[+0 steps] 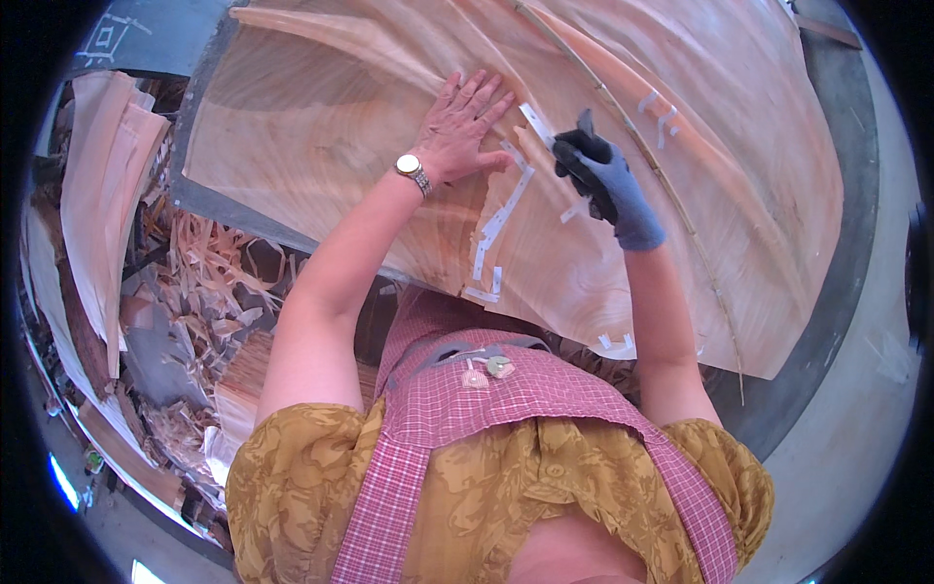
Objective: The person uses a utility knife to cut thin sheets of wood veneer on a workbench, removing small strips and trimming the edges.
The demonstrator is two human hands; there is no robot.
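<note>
- Evidently thin, light, brittle veneer sheet (321,146); best pressed flat beside the taped split (501,219), never pinched
- Left hand (465,125) open, palm flat on veneer sheet; gloved right hand (595,165) closed around small dark tool (585,122)

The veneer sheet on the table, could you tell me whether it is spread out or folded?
Spread out: the veneer sheet lies open across the table, with the left hand pressed flat on it.

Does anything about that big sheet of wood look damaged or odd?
Yes. The thin wood sheet has a split running down its middle, patched with short strips of white tape. The bare left hand presses flat beside it; the gloved right hand works at the tape's top end. Wood scraps litter the floor at left.
</note>
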